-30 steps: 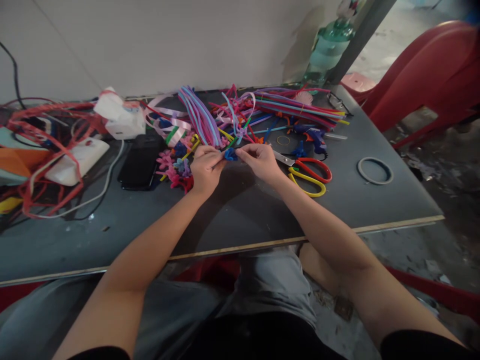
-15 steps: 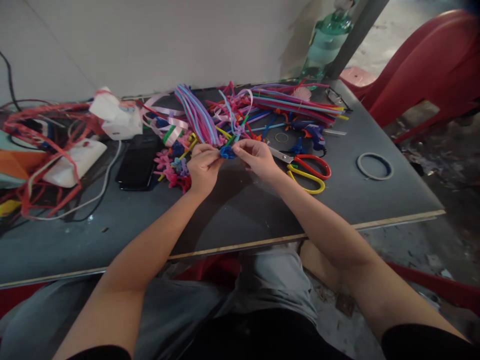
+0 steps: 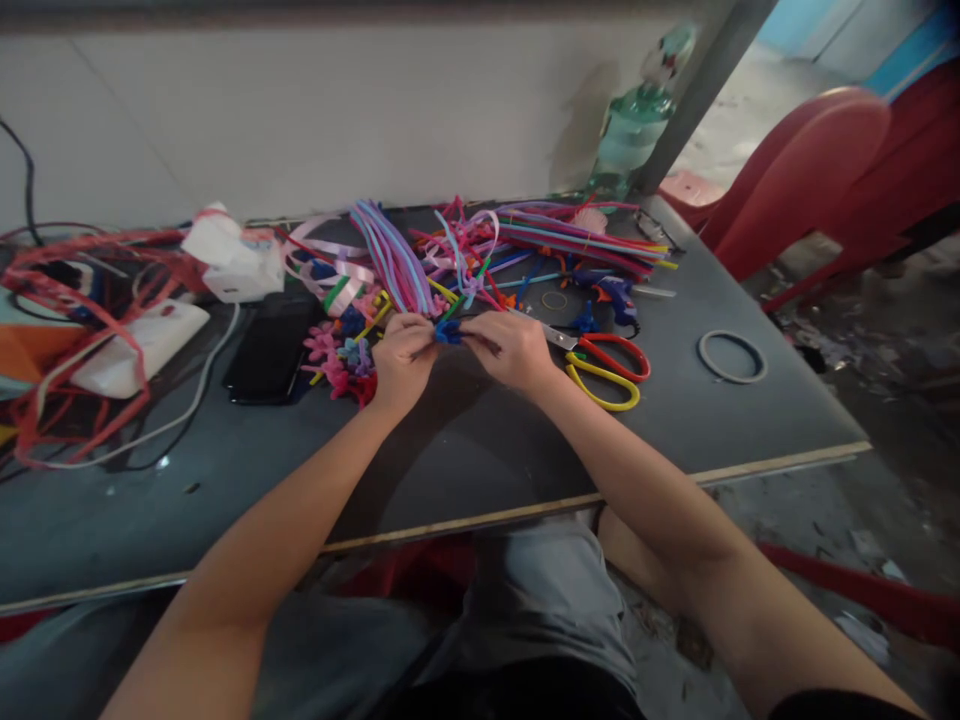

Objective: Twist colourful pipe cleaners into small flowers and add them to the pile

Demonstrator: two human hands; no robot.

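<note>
A small blue pipe cleaner flower (image 3: 448,332) is pinched between my two hands, a little above the table. My left hand (image 3: 405,358) grips its left side with the fingertips. On its other side, my right hand (image 3: 512,350) holds it between thumb and fingers. Past my left hand lie finished-looking pipe cleaner flowers (image 3: 330,355) in pink, red and blue. Just right of my right hand are scissors (image 3: 609,372) with one red and one yellow handle loop. Behind both hands spreads a bundle of pink, purple and light blue pipe cleaners (image 3: 394,258).
A black phone (image 3: 271,350), a white power strip (image 3: 142,350) and tangled pink cord are at the left. A glue gun (image 3: 615,295) lies behind the scissors. A roll of tape (image 3: 733,357) is at the right, a green bottle (image 3: 634,135) by the wall. Red chairs (image 3: 810,170) stand beyond.
The view has tilted up slightly, so the table sits lower. My right hand has turned, its back now facing up more, and the blue flower shows its petals more spread.
</note>
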